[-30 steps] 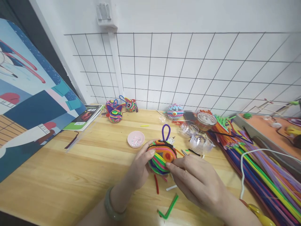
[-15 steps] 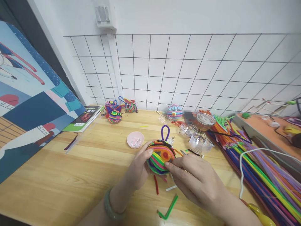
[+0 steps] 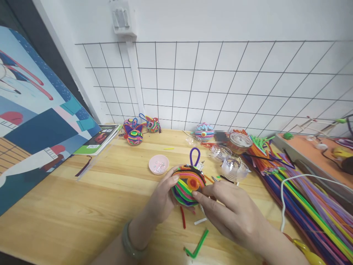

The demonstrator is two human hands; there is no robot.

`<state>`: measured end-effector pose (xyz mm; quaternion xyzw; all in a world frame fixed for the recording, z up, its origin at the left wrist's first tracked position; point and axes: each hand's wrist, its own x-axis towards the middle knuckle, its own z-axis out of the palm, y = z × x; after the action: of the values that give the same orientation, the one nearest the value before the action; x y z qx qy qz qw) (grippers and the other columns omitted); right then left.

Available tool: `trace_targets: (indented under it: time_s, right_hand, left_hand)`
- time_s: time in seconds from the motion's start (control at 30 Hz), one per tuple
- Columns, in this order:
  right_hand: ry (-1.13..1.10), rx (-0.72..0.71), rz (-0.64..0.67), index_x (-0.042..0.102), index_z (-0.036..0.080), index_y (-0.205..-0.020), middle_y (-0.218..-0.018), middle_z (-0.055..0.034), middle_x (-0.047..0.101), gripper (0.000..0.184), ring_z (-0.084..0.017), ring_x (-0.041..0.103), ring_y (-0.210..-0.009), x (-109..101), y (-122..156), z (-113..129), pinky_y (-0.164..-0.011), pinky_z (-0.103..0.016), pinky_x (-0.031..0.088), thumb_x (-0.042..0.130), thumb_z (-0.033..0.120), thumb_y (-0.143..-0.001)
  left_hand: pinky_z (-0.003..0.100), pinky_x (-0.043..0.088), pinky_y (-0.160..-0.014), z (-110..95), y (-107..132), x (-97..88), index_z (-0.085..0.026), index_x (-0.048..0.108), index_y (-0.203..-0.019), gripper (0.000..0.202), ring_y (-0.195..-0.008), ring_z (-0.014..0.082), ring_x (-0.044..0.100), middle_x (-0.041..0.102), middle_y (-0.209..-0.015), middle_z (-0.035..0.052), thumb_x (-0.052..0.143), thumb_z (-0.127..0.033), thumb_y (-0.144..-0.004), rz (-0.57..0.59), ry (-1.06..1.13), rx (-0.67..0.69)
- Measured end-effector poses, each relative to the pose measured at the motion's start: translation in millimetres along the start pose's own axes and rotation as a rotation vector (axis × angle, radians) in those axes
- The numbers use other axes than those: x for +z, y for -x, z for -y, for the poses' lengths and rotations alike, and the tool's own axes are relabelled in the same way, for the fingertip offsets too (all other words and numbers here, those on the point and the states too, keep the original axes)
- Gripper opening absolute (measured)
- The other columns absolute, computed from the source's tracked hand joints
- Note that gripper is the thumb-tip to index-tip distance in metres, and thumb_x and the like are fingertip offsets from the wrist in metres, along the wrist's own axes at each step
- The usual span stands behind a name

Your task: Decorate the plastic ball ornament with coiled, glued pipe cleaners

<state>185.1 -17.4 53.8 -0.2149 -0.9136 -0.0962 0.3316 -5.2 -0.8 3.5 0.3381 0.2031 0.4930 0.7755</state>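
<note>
A ball [image 3: 184, 189] covered in colourful pipe cleaners is held above the table, with an orange-and-red coiled round on its front and a purple loop [image 3: 195, 157] on top. My left hand [image 3: 160, 200] is closed around its left side, thumb on the front. At its right side, my right hand [image 3: 234, 211] has bent fingers gripping the edge, one fingertip pressed just below the orange coil. Part of that grip is hidden behind the ball. Below lie a red pipe cleaner piece [image 3: 183, 217], a white piece [image 3: 200, 221] and a bent green one [image 3: 197, 244].
A pink dish [image 3: 158, 164] of small shiny bits sits beyond my left hand. Finished-looking pipe-cleaner balls [image 3: 134, 137] stand at the back. Clear plastic cups [image 3: 234, 168] and a bundle of pipe cleaners [image 3: 300, 206] lie to the right, crossed by a white cable [image 3: 282, 206].
Almost nothing differs. My right fingertips have shifted very slightly left and down on the ball, while my left hand keeps its hold.
</note>
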Motion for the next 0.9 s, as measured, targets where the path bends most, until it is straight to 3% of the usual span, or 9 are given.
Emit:
trace_targets:
  time_s: [0.3, 0.5, 0.9]
  right_hand:
    - [0.049, -0.035, 0.028, 0.062, 0.009, -0.109, -0.072, -0.0062, 0.061, 0.023, -0.016, 0.043, -0.061, -1.6, 1.5, -2.0, -0.052, -0.029, 0.032, 0.046, 0.005, -0.093]
    - [0.080, -0.055, 0.030, 0.061, 0.010, -0.110, -0.073, -0.0059, 0.060, 0.024, -0.015, 0.047, -0.059, -2.6, 0.9, -2.7, -0.052, -0.029, 0.035, 0.043, 0.007, -0.093]
    - [0.101, -0.069, 0.013, 0.061, 0.011, -0.108, -0.072, -0.0038, 0.058, 0.020, -0.014, 0.045, -0.058, -3.1, -1.3, -1.4, -0.052, -0.028, 0.034, 0.048, 0.007, -0.093]
  left_hand:
    - [0.029, 0.054, -0.049, 0.3, -0.3, 1.3, -0.017, 0.046, -0.131, 0.046, -0.084, 0.0271, 0.065, 0.061, -0.117, 0.0156, 0.048, -0.033, -0.088, 0.024, 0.015, -0.007]
    - [0.031, 0.055, -0.046, -1.6, 1.3, 4.5, -0.016, 0.042, -0.134, 0.053, -0.090, 0.0303, 0.064, 0.060, -0.118, 0.0168, 0.051, -0.034, -0.085, -0.038, 0.007, -0.015]
    - [0.031, 0.053, -0.058, 0.9, 1.5, 1.7, -0.018, 0.042, -0.136, 0.048, -0.089, 0.0272, 0.066, 0.062, -0.118, 0.0143, 0.047, -0.030, -0.089, 0.044, 0.070, 0.040]
